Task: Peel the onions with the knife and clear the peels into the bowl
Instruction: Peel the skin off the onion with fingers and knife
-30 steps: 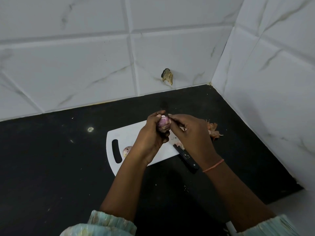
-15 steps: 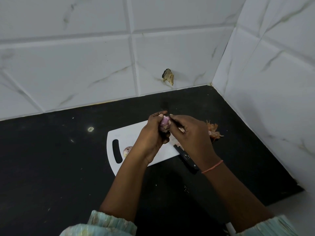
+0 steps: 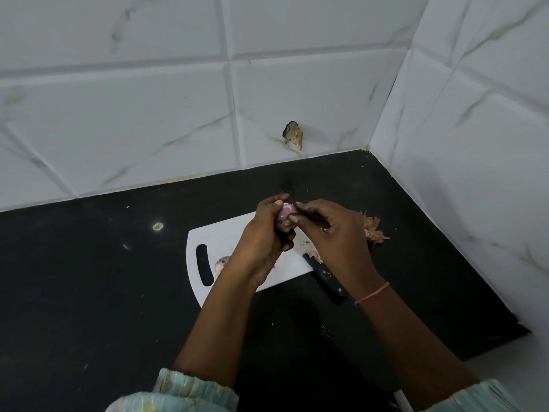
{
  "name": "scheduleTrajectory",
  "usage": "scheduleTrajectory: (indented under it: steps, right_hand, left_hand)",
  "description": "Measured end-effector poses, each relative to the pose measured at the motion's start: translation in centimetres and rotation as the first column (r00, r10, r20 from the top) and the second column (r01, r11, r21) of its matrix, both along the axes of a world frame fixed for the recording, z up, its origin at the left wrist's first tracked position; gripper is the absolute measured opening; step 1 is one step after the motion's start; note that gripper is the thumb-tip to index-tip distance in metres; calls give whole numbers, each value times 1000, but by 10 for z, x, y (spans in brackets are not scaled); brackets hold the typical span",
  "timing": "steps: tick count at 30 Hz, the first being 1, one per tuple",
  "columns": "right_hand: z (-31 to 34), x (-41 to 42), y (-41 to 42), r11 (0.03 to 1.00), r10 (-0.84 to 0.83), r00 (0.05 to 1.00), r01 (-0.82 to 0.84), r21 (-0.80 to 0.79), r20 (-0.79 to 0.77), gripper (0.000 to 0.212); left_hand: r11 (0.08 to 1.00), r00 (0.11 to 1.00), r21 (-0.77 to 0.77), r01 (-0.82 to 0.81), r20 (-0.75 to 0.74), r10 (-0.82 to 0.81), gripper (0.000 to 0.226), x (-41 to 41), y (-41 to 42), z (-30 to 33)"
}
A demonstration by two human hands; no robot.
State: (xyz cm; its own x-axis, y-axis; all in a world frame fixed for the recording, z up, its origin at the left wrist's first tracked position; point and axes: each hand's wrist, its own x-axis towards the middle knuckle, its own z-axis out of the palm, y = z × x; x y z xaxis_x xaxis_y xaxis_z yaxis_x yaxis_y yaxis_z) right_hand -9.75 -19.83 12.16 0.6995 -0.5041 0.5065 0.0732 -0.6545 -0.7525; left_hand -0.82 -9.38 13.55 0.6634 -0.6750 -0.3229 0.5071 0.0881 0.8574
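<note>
My left hand (image 3: 263, 237) grips a small purple onion (image 3: 285, 212) above the white cutting board (image 3: 221, 237). The thumb and forefinger of my right hand (image 3: 332, 230) pinch at the onion's skin on its right side. A black-handled knife (image 3: 326, 276) lies on the board's right front corner, its blade hidden under my right hand. A second small onion (image 3: 222, 263) rests on the board beside the handle slot, partly behind my left wrist. A heap of orange-pink peels (image 3: 375, 231) lies on the counter right of the board. No bowl is in view.
The black counter (image 3: 89, 292) sits in a corner of white tiled walls (image 3: 148, 114), one behind and one to the right. A chipped hole (image 3: 294, 135) marks the back wall. Small peel scraps (image 3: 309, 248) lie on the board under my right hand.
My hands stay over the board with the onion. The right fingers have shifted slightly on the onion's side, working at its skin.
</note>
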Motion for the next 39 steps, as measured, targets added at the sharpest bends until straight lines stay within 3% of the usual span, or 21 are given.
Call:
scheduleTrajectory:
  steps: [3,10,14,19,23,28,32,36,37,39]
  right_hand:
    - [0,0,1,999,-20,999,20,-28,25,19]
    - [-1,1,4,955,-57,998,56,-291,2,18]
    - [-3,2,2,944,-71,996,53,-326,-45,15]
    - [0,3,1,937,-61,992,19,-349,-107,29]
    - [1,4,1,981,-36,995,18,-194,-88,13]
    - [4,6,2,990,-22,987,43,135,-157,15]
    - [10,7,4,871,69,976,41,490,-206,14]
    - [11,8,6,660,48,990,68,748,-133,17]
    - [11,7,5,628,34,994,60,776,-104,18]
    - [11,4,5,748,40,993,43,662,-110,20]
  left_hand:
    - [1000,1000,-11,-10,-4,10,35,0,0,0]
    - [1000,1000,17,-4,25,3,32,0,1,-1]
    - [999,998,41,8,67,-11,31,0,1,-4]
    - [999,998,48,9,69,-12,30,1,2,-5]
    - [1000,999,19,7,48,-8,31,1,3,-5]
    - [999,999,-39,5,-43,-7,27,-1,2,-5]
    - [996,990,-84,18,-137,-30,24,-1,2,-6]
    - [994,979,-106,-4,-205,-17,23,-2,-2,-10]
    - [993,975,-115,-19,-222,-7,23,-2,-3,-11]
    - [992,977,-121,-34,-215,7,21,-1,-4,-12]
